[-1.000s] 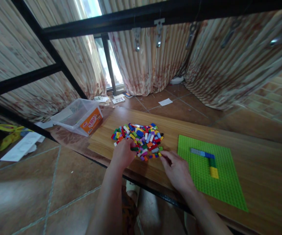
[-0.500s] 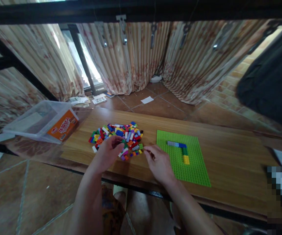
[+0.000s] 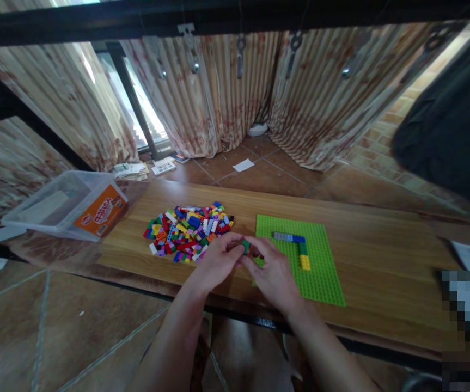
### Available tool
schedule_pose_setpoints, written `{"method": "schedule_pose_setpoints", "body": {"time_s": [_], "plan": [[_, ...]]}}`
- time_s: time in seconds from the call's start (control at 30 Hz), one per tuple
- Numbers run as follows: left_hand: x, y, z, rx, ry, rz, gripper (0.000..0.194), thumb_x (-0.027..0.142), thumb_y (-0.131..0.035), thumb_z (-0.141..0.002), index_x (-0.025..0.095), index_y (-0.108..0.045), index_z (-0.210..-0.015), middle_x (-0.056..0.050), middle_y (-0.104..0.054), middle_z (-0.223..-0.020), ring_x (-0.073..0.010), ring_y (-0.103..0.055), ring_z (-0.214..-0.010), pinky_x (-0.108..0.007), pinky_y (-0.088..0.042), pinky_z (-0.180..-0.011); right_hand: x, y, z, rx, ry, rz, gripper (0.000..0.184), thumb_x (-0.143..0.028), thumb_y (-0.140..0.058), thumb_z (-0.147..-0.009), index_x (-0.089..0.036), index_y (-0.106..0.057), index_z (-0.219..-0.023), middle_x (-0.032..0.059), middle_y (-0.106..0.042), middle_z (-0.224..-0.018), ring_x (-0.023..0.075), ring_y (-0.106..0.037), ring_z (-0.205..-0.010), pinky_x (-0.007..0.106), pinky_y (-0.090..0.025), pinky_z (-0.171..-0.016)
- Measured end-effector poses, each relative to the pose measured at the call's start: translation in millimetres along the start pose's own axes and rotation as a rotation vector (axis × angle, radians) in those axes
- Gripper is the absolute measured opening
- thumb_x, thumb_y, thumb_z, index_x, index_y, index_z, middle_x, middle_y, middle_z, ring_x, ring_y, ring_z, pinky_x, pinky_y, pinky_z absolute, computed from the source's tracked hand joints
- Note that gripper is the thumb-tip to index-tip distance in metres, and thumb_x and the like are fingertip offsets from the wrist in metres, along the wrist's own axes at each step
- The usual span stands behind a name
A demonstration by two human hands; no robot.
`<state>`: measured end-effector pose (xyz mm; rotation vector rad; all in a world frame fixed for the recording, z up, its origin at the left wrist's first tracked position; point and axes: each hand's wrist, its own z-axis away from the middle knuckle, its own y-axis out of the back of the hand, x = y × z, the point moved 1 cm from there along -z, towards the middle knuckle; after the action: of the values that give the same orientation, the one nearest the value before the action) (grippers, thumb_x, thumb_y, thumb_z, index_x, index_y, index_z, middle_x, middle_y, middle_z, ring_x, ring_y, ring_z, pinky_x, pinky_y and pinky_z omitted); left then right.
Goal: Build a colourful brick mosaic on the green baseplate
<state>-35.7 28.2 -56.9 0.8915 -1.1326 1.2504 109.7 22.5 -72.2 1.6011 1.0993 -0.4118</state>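
Between my two hands is a green toy brick [image 3: 245, 246]. My left hand [image 3: 221, 260] pinches it from the left, and the fingers of my right hand [image 3: 272, 270] close on it from the right. Part of the brick is hidden by the fingertips. Left of my hands spreads a pile of loose, many-coloured bricks [image 3: 185, 228]. Just right of them lies a green studded baseplate [image 3: 324, 272]. On it grey, blue, green and yellow bricks [image 3: 305, 262] form a right-angled corner.
A wooden board [image 3: 382, 261] carries the pile and baseplate. At its left end stands a clear plastic box [image 3: 63, 218] with an orange label. Papers [image 3: 163, 166] lie on the floor beyond. Dark cloth [image 3: 451, 125] hangs at the right, and a black bar [image 3: 235, 16] crosses above.
My left hand has come out of the pile to the right with the green brick and met my right hand. The view has swung to the right.
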Motion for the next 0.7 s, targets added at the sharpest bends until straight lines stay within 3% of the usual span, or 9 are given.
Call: {"method": "schedule_pose_setpoints", "body": {"time_s": [0.2,0.4,0.57,0.7], "plan": [[-10.9,-22.8,-9.3,-0.040,-0.033,-0.167,0.018,0.017,-0.055,-0.086,0.014,-0.064,-0.100,-0.002,-0.068,-0.077,-0.0136,-0.063,-0.066,-0.024,-0.051,-0.062,22.7,27.7,9.5,0.041,0.048,0.307,0.030,-0.032,-0.061,-0.089,-0.020,-0.067,-0.116,0.0103,-0.067,-0.110,0.0249,-0.060,-0.104,0.040,-0.050,-0.091],[-15.7,-34.5,-18.2,0.081,-0.165,-0.581,0.026,0.012,-0.049,-0.089,0.011,-0.064,-0.110,-0.011,-0.072,-0.095,-0.0209,-0.068,-0.086,-0.034,-0.054,-0.081,58.1,58.8,12.6,0.052,-0.037,0.577,0.035,-0.043,-0.061,-0.088,-0.027,-0.070,-0.118,0.0127,-0.059,-0.123,0.0315,-0.052,-0.114,0.052,-0.046,-0.093],[-14.5,-43.8,-22.5,0.088,-0.191,-0.600,0.037,0.009,-0.051,-0.086,0.013,-0.060,-0.121,-0.012,-0.069,-0.118,-0.0218,-0.067,-0.100,-0.037,-0.052,-0.095,67.4,55.7,10.2,0.021,-0.073,0.653,0.034,-0.041,-0.060,-0.088,-0.033,-0.069,-0.120,0.0111,-0.046,-0.143,0.0370,-0.040,-0.129,0.056,-0.042,-0.096],[-17.6,-51.5,-25.2,0.031,-0.187,-0.576,0.042,0.010,-0.050,-0.087,0.013,-0.056,-0.127,-0.012,-0.068,-0.121,-0.0215,-0.067,-0.103,-0.038,-0.050,-0.099,69.3,51.5,8.2,0.031,-0.097,0.647,0.034,-0.039,-0.062,-0.087,-0.034,-0.069,-0.120,0.0087,-0.043,-0.147,0.0376,-0.035,-0.134,0.057,-0.040,-0.099]]}}
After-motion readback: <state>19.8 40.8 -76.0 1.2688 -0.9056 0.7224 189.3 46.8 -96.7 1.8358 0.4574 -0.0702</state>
